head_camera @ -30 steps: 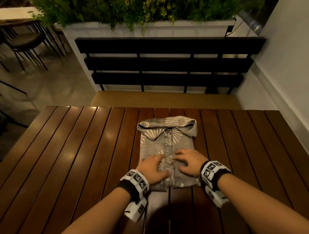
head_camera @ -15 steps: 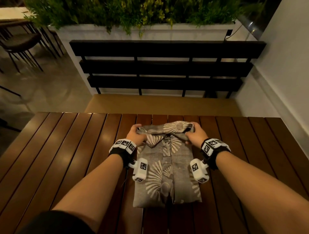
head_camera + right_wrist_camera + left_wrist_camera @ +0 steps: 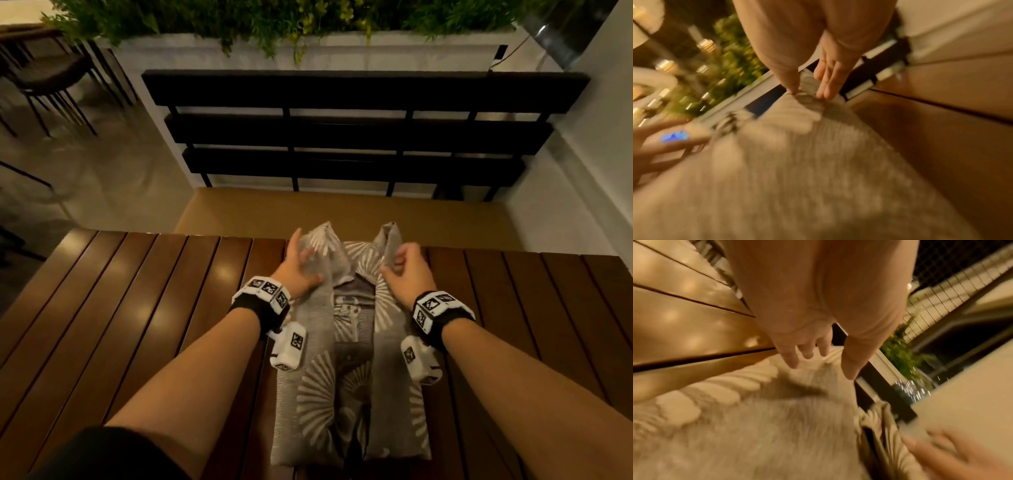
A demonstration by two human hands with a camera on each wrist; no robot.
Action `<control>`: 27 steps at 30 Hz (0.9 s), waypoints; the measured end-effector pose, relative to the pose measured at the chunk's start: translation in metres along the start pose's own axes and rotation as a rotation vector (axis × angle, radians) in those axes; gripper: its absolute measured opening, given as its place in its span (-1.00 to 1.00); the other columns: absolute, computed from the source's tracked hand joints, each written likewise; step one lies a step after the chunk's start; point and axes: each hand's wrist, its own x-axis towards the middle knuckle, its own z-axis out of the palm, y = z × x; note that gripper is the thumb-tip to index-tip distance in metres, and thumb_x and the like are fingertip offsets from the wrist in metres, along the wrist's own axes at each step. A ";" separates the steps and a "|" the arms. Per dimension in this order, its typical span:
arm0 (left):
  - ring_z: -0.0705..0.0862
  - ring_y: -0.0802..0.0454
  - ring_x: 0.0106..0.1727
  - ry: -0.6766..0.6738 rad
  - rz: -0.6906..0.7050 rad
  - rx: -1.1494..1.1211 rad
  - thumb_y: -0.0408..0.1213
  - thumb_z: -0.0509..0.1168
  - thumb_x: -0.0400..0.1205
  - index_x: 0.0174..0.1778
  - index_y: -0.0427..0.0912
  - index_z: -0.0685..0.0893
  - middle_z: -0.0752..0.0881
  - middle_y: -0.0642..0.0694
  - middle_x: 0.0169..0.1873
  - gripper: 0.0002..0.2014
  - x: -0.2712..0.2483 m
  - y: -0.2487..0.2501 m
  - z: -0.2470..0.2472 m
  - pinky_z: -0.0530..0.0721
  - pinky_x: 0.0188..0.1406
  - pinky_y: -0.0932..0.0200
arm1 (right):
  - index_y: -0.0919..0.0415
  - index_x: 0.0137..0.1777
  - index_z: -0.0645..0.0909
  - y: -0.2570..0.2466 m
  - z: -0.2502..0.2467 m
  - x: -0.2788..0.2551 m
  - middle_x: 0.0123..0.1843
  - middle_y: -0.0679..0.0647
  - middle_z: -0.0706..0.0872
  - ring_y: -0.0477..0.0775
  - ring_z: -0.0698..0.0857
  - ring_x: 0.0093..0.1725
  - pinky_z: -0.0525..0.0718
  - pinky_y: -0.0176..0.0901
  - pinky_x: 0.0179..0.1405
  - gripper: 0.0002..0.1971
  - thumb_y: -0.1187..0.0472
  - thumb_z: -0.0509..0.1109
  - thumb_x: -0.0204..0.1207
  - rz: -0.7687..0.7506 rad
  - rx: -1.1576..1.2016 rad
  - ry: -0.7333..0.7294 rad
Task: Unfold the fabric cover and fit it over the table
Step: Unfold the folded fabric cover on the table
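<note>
A folded grey fabric cover (image 3: 349, 394) with pale fan prints lies along the middle slats of the dark wooden table (image 3: 154, 325). At its far end two flaps stand up, parted, near the table's far edge. My left hand (image 3: 303, 265) lies against the left flap with straight, spread fingers; in the left wrist view my left hand (image 3: 820, 368) hovers over the cover (image 3: 777, 426) without curling round it. My right hand (image 3: 399, 262) pinches the right flap; the right wrist view shows my right hand (image 3: 805, 94) with thumb and fingers closed on the cover's (image 3: 797, 162) edge.
A black slatted bench back (image 3: 359, 130) and its tan seat (image 3: 342, 212) stand just beyond the table's far edge. Behind them is a white planter (image 3: 308, 48) with greenery. A wall (image 3: 599, 154) runs along the right. Dark chairs (image 3: 51, 78) stand at far left.
My hands went from pressing the cover's near end to its far end, took the folded top and raised it as two parted flaps. The left hand's fingers have straightened.
</note>
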 end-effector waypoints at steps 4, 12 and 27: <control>0.11 -0.24 0.66 -0.221 0.019 0.863 -0.02 0.38 0.60 0.69 0.03 0.00 0.09 -0.19 0.68 -0.15 0.013 -0.016 0.017 0.25 0.55 -0.15 | 0.00 0.61 0.25 0.013 0.022 0.003 0.73 0.07 0.01 0.20 0.05 0.69 0.12 0.12 0.62 -0.41 -0.12 0.23 0.62 -0.222 -0.501 -0.503; -0.29 -0.19 0.69 -0.230 -0.026 1.190 0.46 0.10 0.50 0.66 0.12 -0.32 -0.32 -0.09 0.68 0.00 0.013 -0.037 0.042 -0.12 0.62 -0.23 | -0.04 0.67 -0.33 0.030 0.044 0.003 0.70 0.07 -0.40 0.18 -0.35 0.68 -0.22 0.21 0.63 -0.08 -0.44 0.03 0.50 -0.192 -0.766 -0.664; -0.33 -0.15 0.68 -0.235 -0.199 0.741 0.10 0.29 0.58 0.69 -0.01 -0.24 -0.31 -0.02 0.68 -0.04 -0.050 -0.031 0.068 -0.26 0.59 -0.27 | -0.13 0.67 -0.25 0.030 0.041 -0.022 0.71 0.02 -0.36 0.15 -0.31 0.69 -0.22 0.19 0.63 -0.08 -0.40 0.16 0.46 -0.123 -0.700 -0.643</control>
